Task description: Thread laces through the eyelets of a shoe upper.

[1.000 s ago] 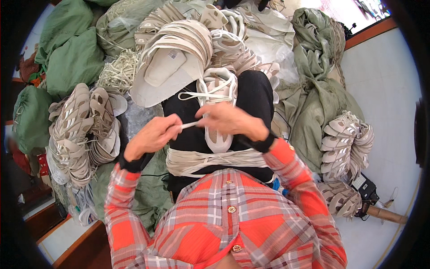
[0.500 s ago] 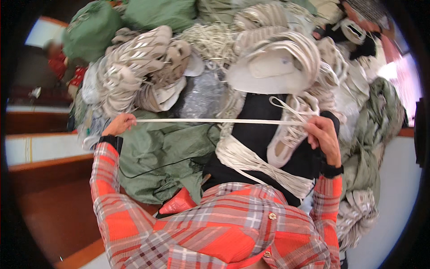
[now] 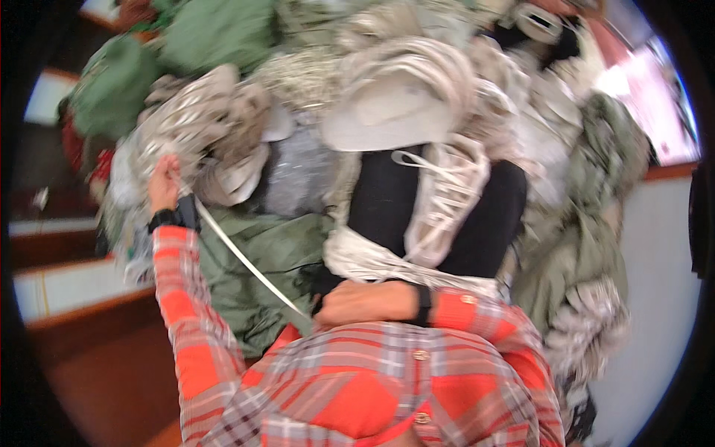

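We log one flat, off-white shoelace (image 3: 241,257), slanting from the left hand (image 3: 164,182), pinched there, down to the right hand (image 3: 369,302); grip there unclear to us. Pale beige sneaker (image 3: 448,195) lies lengthwise across the lap, criss-cross laced, loose loop at far end.

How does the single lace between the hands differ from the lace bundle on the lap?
The single lace is one strand; the lace bundle holds many. The single lace slants between the left hand and right hand, while the lace bundle lies across the lap. Both look off-white.
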